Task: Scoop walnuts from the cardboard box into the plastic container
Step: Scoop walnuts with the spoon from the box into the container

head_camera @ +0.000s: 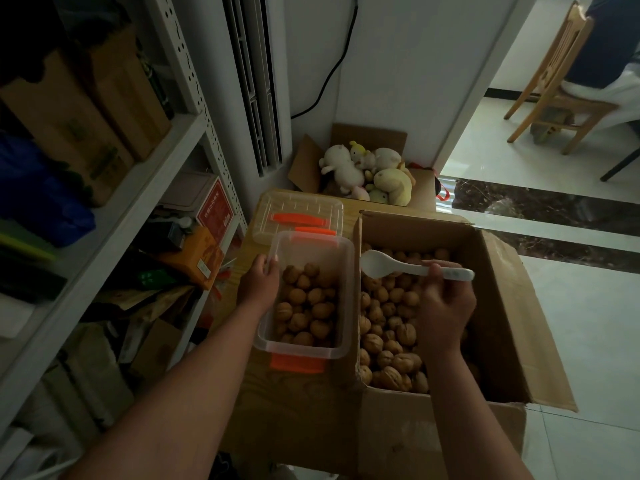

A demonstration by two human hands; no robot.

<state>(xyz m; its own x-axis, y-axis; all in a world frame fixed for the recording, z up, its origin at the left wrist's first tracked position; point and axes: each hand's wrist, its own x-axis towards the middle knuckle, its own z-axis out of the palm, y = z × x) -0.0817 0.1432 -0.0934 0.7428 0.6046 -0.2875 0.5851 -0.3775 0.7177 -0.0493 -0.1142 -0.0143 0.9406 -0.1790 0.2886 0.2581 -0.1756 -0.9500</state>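
Observation:
An open cardboard box [498, 306] on the right holds many walnuts [388, 327]. Left of it stands a clear plastic container [341, 258] with orange latches, partly filled with walnuts [306, 306]. My left hand [258, 282] grips the container's left wall near its far corner. My right hand [445, 306] hovers over the box and holds the handle of a white plastic spoon [391, 266]. The spoon's bowl points left, sits above the box's left wall and looks empty.
The container's clear lid [298, 216] lies behind it on a wooden surface [298, 403]. A metal shelf [145, 188] packed with boxes runs along the left. Behind stands a box of plush toys [370, 171]. At the far right, a person sits on a wooden chair [554, 84].

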